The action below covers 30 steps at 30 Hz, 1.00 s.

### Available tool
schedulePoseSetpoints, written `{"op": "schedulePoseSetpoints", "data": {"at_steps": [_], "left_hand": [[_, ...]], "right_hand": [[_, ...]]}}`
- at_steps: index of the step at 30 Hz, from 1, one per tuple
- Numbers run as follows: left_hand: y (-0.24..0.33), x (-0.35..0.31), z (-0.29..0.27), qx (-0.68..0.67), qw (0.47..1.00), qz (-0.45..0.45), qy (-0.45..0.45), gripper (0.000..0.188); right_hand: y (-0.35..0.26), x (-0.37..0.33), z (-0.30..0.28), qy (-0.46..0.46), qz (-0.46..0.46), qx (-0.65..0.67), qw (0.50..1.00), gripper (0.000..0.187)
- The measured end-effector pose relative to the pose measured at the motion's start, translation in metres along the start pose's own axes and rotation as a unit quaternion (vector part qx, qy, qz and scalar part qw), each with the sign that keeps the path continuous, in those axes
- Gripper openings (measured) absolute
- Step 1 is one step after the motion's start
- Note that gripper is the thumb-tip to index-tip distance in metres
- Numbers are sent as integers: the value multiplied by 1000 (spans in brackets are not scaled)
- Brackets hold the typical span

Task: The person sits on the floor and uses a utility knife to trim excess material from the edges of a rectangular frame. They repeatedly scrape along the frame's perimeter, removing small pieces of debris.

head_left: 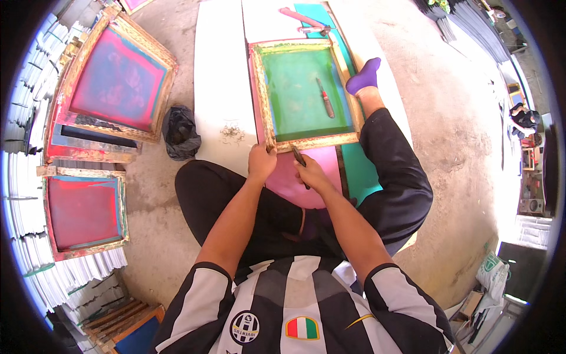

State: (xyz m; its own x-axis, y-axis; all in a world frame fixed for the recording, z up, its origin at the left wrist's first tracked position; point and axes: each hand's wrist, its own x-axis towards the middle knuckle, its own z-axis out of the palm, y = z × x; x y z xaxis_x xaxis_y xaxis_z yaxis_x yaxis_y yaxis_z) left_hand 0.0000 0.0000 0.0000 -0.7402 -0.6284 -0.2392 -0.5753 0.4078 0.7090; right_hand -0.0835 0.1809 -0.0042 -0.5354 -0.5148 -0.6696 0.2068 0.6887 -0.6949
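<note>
A wooden screen-printing frame (315, 140) with green mesh lies flat in front of me. My left hand (260, 163) is closed on its near left corner. In my right hand (312, 175) I grip a dark slim tool, apparently pliers (299, 156), its tip close to the frame's near edge. On the mesh rests a screwdriver (326, 100) with a reddish handle. A small heap of thin metal bits, perhaps staples (232, 133), sits left of the frame on the white board (221, 71).
Beyond the frame lies a hammer (315, 28) on a teal sheet. My foot in a purple sock (365, 75) is beside the frame's right side. A black plastic bag (180, 133) and more frames (124, 71) stand at the left. Pink sheet (306, 183) lies under the near edge.
</note>
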Motion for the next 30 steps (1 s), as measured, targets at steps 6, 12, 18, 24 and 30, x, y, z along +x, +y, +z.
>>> {"op": "schedulePoseSetpoints", "data": {"at_steps": [6, 12, 18, 24, 30], "left_hand": [[5, -1, -3, -6, 1000, 3, 9, 36], [32, -10, 0, 81, 975, 130, 159, 25], [30, -1, 14, 192, 922, 313, 121, 13], [25, 5, 20, 226, 889, 374, 134, 8], [26, 1, 20, 242, 883, 380, 129, 10]], "right_hand": [[-50, -15, -12, 74, -2, -218, 973, 47], [-37, -17, -30, 23, 7, -176, 984, 46], [-18, -22, -24, 11, -32, -97, 995, 42], [-8, -18, -25, -1, -39, -82, 996, 45], [-4, -18, -21, -7, -50, -88, 995, 46]]}}
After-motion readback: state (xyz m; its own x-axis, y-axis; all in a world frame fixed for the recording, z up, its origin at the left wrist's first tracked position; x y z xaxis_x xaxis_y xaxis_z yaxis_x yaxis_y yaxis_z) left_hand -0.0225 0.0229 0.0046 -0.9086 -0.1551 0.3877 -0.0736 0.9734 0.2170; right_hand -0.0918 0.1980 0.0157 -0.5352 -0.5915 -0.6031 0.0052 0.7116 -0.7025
